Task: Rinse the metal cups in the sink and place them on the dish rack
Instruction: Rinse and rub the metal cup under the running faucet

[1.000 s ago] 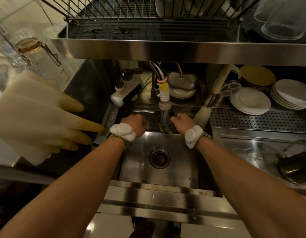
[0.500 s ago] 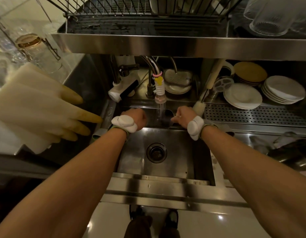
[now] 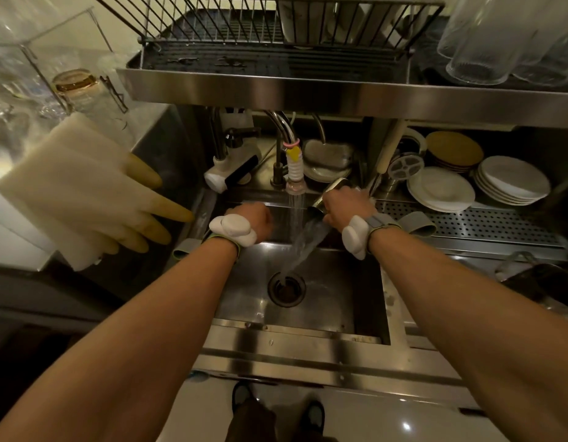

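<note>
My right hand (image 3: 344,204) grips a metal cup (image 3: 332,190), tipped on its side with its mouth facing left and down. Water pours out of the cup into the steel sink (image 3: 349,291) and runs to the drain (image 3: 286,288). The tap nozzle (image 3: 295,180) streams water just left of the cup. My left hand (image 3: 260,216) is a closed fist left of the stream; I cannot tell whether anything is in it. The wire dish rack (image 3: 269,30) sits on the shelf above the sink.
Rubber gloves (image 3: 94,199) hang at the left. Stacked white plates (image 3: 512,180) and a strainer (image 3: 405,162) stand on the perforated tray to the right. Upturned glasses (image 3: 486,43) crowd the shelf's right end, and a dark pan (image 3: 544,282) lies at right.
My right hand has lifted the cup up and right of the tap and tilted it, so water spills out. The view has tipped up toward the rack.
</note>
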`<state>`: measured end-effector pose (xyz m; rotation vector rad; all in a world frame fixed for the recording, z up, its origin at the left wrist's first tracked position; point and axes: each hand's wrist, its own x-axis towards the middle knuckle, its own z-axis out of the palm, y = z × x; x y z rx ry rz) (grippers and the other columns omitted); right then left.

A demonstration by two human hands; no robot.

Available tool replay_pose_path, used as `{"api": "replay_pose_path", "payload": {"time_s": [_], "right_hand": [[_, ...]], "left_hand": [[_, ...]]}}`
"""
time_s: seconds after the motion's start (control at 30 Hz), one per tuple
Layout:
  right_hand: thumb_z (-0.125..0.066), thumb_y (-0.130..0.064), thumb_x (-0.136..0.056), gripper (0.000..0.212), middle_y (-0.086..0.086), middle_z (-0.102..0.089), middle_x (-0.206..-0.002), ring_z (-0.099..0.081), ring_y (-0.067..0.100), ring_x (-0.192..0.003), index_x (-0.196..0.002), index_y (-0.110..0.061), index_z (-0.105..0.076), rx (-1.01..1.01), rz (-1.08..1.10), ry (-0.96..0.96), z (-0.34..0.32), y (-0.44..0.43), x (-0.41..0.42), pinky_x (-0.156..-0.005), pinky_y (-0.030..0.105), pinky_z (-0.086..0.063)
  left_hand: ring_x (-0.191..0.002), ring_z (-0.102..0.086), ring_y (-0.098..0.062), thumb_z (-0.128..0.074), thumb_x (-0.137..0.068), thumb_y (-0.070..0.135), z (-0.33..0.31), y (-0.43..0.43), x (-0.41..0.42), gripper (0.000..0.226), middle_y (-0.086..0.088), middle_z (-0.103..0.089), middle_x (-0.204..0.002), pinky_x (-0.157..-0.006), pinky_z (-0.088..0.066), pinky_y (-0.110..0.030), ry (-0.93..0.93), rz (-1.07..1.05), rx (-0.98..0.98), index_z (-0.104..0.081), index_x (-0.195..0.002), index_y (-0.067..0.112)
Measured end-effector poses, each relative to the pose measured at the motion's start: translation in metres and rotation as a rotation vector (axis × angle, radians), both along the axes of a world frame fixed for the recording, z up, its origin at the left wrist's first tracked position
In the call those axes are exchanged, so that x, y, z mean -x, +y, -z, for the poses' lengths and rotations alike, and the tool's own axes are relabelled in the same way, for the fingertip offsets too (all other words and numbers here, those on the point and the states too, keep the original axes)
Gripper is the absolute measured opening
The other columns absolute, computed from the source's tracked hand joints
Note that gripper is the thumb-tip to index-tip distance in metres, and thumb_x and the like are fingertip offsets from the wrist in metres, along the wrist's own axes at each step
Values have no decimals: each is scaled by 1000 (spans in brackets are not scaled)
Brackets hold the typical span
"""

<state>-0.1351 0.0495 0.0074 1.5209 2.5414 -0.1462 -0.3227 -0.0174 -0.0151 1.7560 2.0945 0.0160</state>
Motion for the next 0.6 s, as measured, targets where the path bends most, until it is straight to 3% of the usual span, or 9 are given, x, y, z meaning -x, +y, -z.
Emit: {"api": "replay_pose_path", "payload": {"time_s": [0.13,0.23,0.3,0.37,0.47,0.53,0.6], "right_hand": [[-60,-31,-90,27,15,-61,-105,-58,28,-89,-101,-6,-59,115,128,180,8,5,7,-71,34,-42],[-58,-36,-92,37,8,-56,-74,-53,21,-67,-67,-10,-52,257,297,383,22,10,14,-55,26,-35],[-51,-33,-97,44,7,-48,-66,-47,21,-65,-57,-17,-43,331,363,484,31,7,19,-61,26,-34],[-45,-28,-99,40,11,-54,-75,-50,25,-77,-64,-11,-55,453,456,644,42,4,28,-70,30,-35],[-48,-18,-96,32,19,-64,-96,-60,30,-93,-95,8,-67,623,525,810,50,2,38,-80,42,-45],[-51,-12,-94,26,16,-64,-88,-59,27,-88,-81,3,-67,651,495,852,55,2,40,-72,36,-45],[-52,-4,-91,20,11,-63,-84,-58,21,-80,-84,3,-70,626,444,911,59,-2,40,-65,27,-42]], "left_hand": [[-98,-66,-31,-54,-88,32,5,0,3,27,-10,-69,-109,-86,-54,-39,-33,-27,15,-71,-104,18],[-97,-66,-32,-51,-92,38,15,8,-1,34,-13,-71,-103,-88,-54,-40,-131,-43,85,-72,-100,12],[-93,-68,-30,-45,-96,43,23,14,-7,45,-13,-72,-98,-89,-53,-40,-271,-86,116,-72,-96,8],[-92,-69,-29,-38,-99,44,28,19,-16,53,-13,-73,-96,-90,-53,-38,-450,-163,124,-72,-96,4],[-96,-66,-29,-34,-99,47,30,27,-34,60,-19,-70,-106,-88,-50,-34,-644,-297,98,-69,-105,-1],[-106,-64,-32,-33,-96,54,31,35,-41,66,-19,-67,-115,-89,-49,-36,-696,-471,84,-63,-115,-2],[-112,-61,-35,-36,-94,57,36,39,-41,68,-19,-64,-121,-80,-50,-39,-785,-672,113,-58,-123,0]]}}
